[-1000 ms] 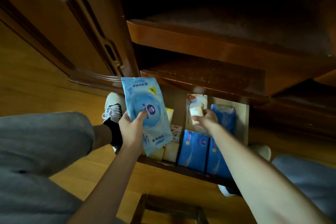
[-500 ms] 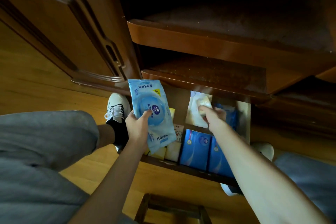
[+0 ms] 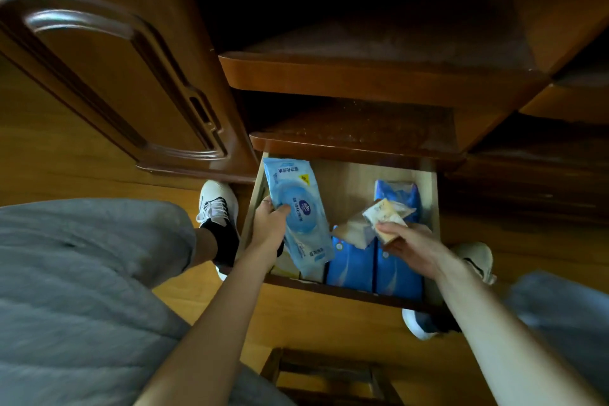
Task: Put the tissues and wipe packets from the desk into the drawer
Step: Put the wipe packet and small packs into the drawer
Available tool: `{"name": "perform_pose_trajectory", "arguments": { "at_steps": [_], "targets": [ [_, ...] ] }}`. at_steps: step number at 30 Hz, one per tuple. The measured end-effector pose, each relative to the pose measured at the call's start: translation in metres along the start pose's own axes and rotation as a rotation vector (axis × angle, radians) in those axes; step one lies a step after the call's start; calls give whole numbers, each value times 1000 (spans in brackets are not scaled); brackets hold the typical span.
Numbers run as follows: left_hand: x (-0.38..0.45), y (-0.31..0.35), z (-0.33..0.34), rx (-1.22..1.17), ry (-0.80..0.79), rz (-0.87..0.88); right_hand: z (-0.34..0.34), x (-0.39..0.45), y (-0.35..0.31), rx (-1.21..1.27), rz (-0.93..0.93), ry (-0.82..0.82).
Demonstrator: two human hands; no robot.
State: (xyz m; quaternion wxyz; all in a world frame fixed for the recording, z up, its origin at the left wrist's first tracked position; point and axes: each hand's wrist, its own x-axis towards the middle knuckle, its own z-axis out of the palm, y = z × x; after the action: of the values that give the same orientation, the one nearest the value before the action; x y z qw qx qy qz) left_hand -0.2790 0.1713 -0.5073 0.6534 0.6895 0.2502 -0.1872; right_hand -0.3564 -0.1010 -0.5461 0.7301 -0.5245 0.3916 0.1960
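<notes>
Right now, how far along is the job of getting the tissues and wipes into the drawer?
Done: several blue tissue packs already lie in the open drawer. In hand: the left hand has a grip on the pale blue wipe packet over the drawer's left side; the right hand holds a small yellowish packet above the blue packs. Left: setting both down. The desk top is out of view.
</notes>
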Motion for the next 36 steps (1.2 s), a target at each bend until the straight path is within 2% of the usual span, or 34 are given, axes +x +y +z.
{"name": "perform_pose_trajectory", "arguments": {
  "at_steps": [2,7,11,13,16,19,21,26,29,32,36],
  "targets": [
    [-8,0,5,5,-15,-8,-9,-16,-4,-58,-100,-28],
    [-6,-1,6,11,-15,43,-4,-52,-37,-345,-194,-278],
    [-13,-3,13,-25,-91,-113,7,-73,-54,-419,-254,-402],
    [-20,-5,18,-70,-195,-177,19,-77,-54,-586,-283,-410],
    [-24,-9,25,49,-297,-107,36,-76,-52,-847,-325,-331],
    [-24,-15,25,61,-356,76,44,-72,-51,-789,-375,-289],
    [-24,-17,23,12,-318,104,42,-67,-51,-708,-394,-237],
    [-8,-12,14,60,-90,69,15,-47,-35,-470,-310,87],
    [9,-5,18,210,-84,-61,-4,-37,-18,-322,-227,256],
    [27,1,37,256,-164,-224,-15,-30,-4,-251,-184,288],
    [52,1,69,264,-152,-187,-14,-23,-1,-242,-185,286]
  ]
}}
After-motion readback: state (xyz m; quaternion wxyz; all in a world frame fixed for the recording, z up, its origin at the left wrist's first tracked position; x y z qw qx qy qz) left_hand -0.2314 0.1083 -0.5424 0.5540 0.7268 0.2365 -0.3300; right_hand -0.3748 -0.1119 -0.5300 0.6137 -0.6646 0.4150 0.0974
